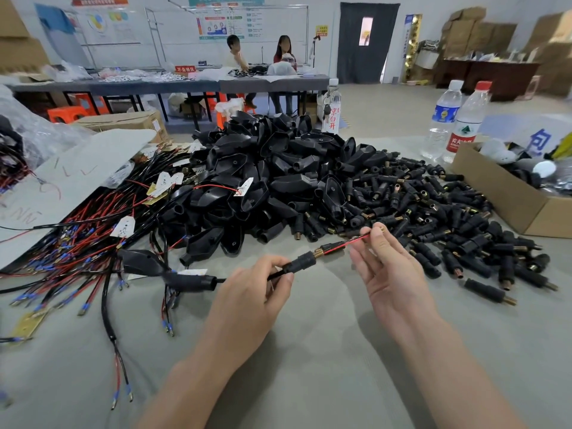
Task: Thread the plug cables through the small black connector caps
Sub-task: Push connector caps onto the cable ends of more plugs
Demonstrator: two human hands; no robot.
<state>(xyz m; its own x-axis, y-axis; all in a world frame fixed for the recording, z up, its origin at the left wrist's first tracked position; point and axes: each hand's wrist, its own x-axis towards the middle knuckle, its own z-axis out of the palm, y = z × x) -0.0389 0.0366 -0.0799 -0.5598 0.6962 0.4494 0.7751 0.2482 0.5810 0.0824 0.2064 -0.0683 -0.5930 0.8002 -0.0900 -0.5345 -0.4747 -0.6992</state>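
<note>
– Pinching the cable, is that your left hand in the head view?
– Yes. Your left fingers curl round the black cable just behind a cap. The cap sits on the cable with its brass spring end toward your right.
– And your right hand?
– Its thumb and a finger pinch the red and black wires that come out of the cap's spring end. Your hands are apart above the table, with the cap between them.
– What lies further along your cable?
– Left of your left hand it runs into a larger black sleeve lying on the table.
– And around you?
– Loose caps are spread out beyond your right hand. The housings are heaped behind your hands, and a bundle of red and black leads lies to your left. A box stands at the far right, with two bottles just behind it.
</note>
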